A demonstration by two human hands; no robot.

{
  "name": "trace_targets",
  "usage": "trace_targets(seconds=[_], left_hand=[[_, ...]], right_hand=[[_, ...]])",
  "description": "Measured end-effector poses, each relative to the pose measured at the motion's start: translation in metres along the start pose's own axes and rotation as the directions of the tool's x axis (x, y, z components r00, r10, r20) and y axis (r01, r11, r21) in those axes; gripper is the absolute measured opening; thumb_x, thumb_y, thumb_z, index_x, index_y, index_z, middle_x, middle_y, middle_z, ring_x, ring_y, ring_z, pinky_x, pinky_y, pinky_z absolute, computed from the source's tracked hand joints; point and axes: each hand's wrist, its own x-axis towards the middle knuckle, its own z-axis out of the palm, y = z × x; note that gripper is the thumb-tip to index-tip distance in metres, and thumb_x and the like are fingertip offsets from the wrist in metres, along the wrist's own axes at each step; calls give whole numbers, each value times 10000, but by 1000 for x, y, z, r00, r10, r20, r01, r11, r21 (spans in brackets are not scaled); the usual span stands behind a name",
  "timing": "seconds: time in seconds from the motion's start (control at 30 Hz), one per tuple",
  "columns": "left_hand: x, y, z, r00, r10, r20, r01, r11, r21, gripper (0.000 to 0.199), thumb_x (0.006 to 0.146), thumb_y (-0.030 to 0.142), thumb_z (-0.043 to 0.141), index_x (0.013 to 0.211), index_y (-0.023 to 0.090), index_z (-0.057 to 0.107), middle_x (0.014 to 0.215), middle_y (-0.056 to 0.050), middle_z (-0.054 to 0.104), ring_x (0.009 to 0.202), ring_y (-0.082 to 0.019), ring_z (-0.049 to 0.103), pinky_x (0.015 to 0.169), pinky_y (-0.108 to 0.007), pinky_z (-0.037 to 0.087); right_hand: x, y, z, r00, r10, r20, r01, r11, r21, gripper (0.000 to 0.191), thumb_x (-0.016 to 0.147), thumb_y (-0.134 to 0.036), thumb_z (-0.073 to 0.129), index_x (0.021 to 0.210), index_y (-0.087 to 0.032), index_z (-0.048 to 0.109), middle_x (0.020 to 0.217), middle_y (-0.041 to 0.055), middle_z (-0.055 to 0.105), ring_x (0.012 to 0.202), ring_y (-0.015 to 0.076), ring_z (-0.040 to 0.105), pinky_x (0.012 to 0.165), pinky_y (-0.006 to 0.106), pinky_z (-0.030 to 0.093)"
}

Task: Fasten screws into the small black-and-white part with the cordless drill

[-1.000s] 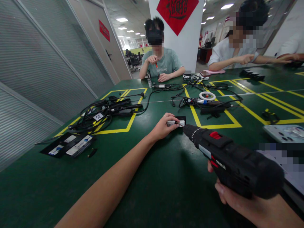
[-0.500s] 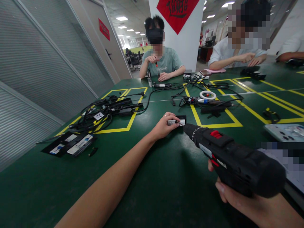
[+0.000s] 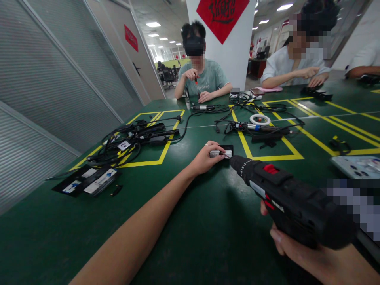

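My right hand (image 3: 292,243) is wrapped round the grip of a black cordless drill (image 3: 285,194) with red switches and a numbered collar. Its chuck points left and away from me, and a thin bit reaches the small black-and-white part (image 3: 228,152) on the green table (image 3: 190,221). My left hand (image 3: 208,157), with a ring on one finger, closes over that part and pins it to the tabletop, fingertips beside the bit. What exactly the part is, I cannot make out; the hand covers some of it.
Bundled black cables and bars (image 3: 148,134) lie left, near black-and-white panels (image 3: 99,182). Ahead are a tool-like rod with cables (image 3: 255,126) and a white ring (image 3: 260,120). A light-blue case (image 3: 356,166) sits right. Two people (image 3: 204,75) work across the table.
Almost nothing differs. The whole view has shifted very slightly, while the drill and both my hands keep their places at the small part.
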Motion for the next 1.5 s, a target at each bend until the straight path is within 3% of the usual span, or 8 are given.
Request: trace_targets(seconds=[0.27, 0.53, 0.73, 1.0, 1.13, 1.33, 1.5], left_hand=[[0, -1, 0, 1000, -5, -3, 5, 1000, -9, 215, 798, 311, 585, 971, 192, 635, 1073, -78, 496, 1094, -185, 473, 1007, -363, 364], [0, -1, 1, 1000, 18, -10, -18, 1000, -20, 208, 796, 298, 593, 971, 193, 631, 1082, -71, 499, 1095, -175, 474, 1003, -346, 361], [-1, 0, 0, 1000, 10, -6, -10, 1000, -10, 212, 797, 304, 590, 974, 195, 631, 1086, -73, 499, 1101, -177, 473, 1008, -348, 360], [-1, -1, 1, 1000, 9, -5, -9, 1000, -12, 208, 798, 297, 589, 978, 202, 630, 1084, -68, 496, 1092, -174, 477, 1005, -350, 364], [-1, -1, 1, 1000, 3, -6, -3, 1000, -6, 212, 798, 301, 588, 978, 198, 630, 1085, -73, 498, 1097, -180, 474, 1008, -358, 364], [-1, -1, 1, 1000, 8, -8, -9, 1000, -13, 209, 797, 301, 588, 974, 198, 630, 1084, -70, 499, 1096, -177, 476, 1006, -351, 365], [-1, 0, 0, 1000, 3, -8, -3, 1000, -7, 212, 799, 299, 585, 977, 194, 630, 1086, -75, 497, 1103, -180, 472, 1010, -359, 363]], right_hand=[[0, -3, -1, 1000, -30, -1, 30, 999, 24, 358, 688, -231, 584, 1045, -228, 554, 504, -39, 569, 414, 155, 547, 416, 275, 463], [2, 5, 3, 1000, -30, 3, 30, 996, 83, 280, 705, -218, 559, 982, -226, 524, 516, -47, 558, 406, 142, 534, 410, 273, 463], [-1, -3, 3, 999, 33, -18, -33, 999, -5, 246, 720, -241, 546, 962, -213, 514, 499, -44, 557, 419, 161, 553, 427, 299, 483], [-2, -2, -1, 999, 45, -27, -46, 999, -24, 199, 722, -266, 565, 916, -226, 557, 598, -5, 610, 465, 165, 597, 449, 301, 515], [-1, 5, 0, 998, 3, -56, -5, 999, -37, 224, 688, -244, 589, 912, -229, 584, 802, 42, 663, 530, 157, 614, 432, 277, 491], [-2, 12, 5, 997, 68, -22, -66, 993, 98, 205, 716, -249, 578, 918, -233, 546, 544, -38, 578, 420, 141, 566, 421, 275, 492], [-1, 4, 3, 998, 55, -38, -53, 998, 38, 254, 687, -226, 597, 939, -238, 568, 484, -55, 565, 386, 140, 543, 390, 262, 460]])
